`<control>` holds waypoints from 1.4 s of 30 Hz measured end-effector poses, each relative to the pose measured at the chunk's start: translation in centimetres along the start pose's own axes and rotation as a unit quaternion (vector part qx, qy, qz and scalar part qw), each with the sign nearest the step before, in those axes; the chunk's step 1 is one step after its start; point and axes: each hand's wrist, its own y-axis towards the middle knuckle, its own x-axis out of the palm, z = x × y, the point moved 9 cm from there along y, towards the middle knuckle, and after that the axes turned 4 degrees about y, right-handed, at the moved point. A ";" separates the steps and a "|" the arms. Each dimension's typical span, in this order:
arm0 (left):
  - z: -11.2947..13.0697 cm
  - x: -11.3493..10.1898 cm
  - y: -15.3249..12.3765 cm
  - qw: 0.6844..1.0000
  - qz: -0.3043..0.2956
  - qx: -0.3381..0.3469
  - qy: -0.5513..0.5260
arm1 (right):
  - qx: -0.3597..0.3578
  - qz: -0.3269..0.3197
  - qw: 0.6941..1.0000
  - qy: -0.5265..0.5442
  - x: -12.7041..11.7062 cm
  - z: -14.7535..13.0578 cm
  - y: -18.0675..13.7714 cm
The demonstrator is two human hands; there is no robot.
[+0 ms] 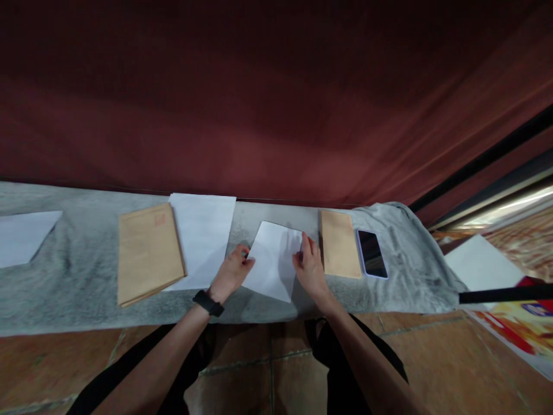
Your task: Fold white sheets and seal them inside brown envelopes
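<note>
A piece of white paper [273, 262], smaller than the white sheets to its left, lies slightly turned on the grey cloth in front of me. My left hand [233, 270], with a black band on its wrist, has thumb and fingers curled at the paper's left edge. At the right edge, my right hand [310, 265] grips the paper between thumb and fingers. Just right of that hand lies a tan envelope [341, 243]. Left of my left hand, several larger white sheets [205, 236] sit partly under a stack of brown envelopes [149, 251].
A phone [372, 253] lies right of the tan envelope. More white paper [26, 236] rests at the far left. The grey cloth [86, 311] covers a long narrow surface against a dark red curtain [259, 115]. At right, a black bar [501, 295] crosses a printed bag or box.
</note>
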 end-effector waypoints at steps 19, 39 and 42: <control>4.0 5.3 -4.2 0.897 0.116 0.279 0.321 | -0.117 -0.111 0.976 -0.148 4.2 -5.1 -4.6; 2.7 2.1 -4.7 0.907 0.184 0.236 0.296 | -0.053 -0.067 0.979 -0.186 1.4 -2.2 -4.7; 4.4 4.8 -5.6 0.890 0.105 0.318 0.310 | -0.085 -0.106 0.977 -0.167 1.8 -3.3 -4.6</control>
